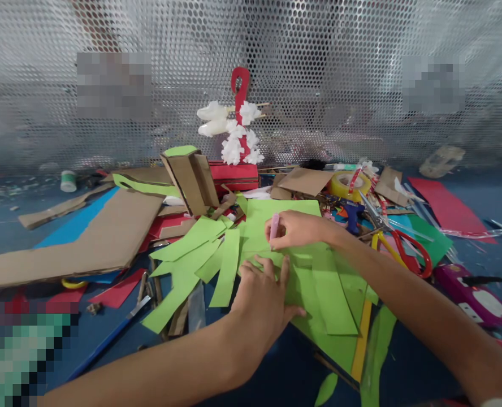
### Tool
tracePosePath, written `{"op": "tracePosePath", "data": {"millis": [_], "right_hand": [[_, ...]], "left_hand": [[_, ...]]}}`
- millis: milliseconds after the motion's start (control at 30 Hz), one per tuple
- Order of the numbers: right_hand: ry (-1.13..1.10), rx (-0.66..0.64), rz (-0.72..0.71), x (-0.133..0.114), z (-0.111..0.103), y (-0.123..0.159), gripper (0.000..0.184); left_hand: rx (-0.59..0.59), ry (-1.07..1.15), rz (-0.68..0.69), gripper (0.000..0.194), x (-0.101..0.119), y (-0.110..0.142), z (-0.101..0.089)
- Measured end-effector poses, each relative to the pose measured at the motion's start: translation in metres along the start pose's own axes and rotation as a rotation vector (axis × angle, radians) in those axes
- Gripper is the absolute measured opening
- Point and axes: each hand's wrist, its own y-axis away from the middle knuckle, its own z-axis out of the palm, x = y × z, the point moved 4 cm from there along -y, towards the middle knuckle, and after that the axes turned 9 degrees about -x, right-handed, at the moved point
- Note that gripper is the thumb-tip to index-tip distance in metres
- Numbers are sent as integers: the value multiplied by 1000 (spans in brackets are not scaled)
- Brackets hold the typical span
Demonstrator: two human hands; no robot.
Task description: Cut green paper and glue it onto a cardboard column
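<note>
My right hand [295, 229] pinches a short pink pen [275, 226], its lower end down at a light green paper sheet [282, 209]. Just nearer to me, my left hand [262, 288] lies on the green paper with its fingers spread. Cut green paper strips [228, 268] lie left of the sheet. Another green strip [333, 299] rests over larger green pieces on the right. Whether the pen tip touches the paper is hidden by my fingers.
Behind stands a red hook-shaped piece [243, 93] with white tufts. Scissors [403, 249], yellow tape [348, 185] and a purple device [474, 297] lie right. Left are cardboard [119, 226], a cardboard block [187, 181] and a blue cutter-like tool [111, 336]. A perforated metal sheet [319, 85] closes the back.
</note>
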Motion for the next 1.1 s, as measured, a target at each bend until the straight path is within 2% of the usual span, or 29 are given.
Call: {"op": "tracePosePath", "data": {"millis": [100, 233, 400, 500, 667, 900, 1000, 1100], "right_hand": [[34, -3, 26, 3, -1, 1, 8], [-31, 4, -40, 2, 0, 0, 9], [37, -17, 31, 7, -1, 2, 7], [26, -10, 3, 9, -7, 7, 7], [-108, 160, -30, 7, -7, 26, 16], [-96, 381, 118, 6, 22, 61, 20], [-123, 419, 93, 11, 30, 63, 23], [-176, 395, 57, 15, 33, 59, 26]], "left_hand": [[-16, -14, 0, 99, 0, 0, 0], [-11, -14, 3, 97, 0, 0, -3], [1, -9, 1, 96, -2, 0, -3], [13, 11, 12, 95, -2, 1, -4], [-5, 29, 13, 93, -3, 3, -11], [-10, 7, 37, 93, -4, 5, -14], [2, -12, 42, 93, -3, 4, -11], [-15, -20, 39, 91, -4, 4, -10]]}}
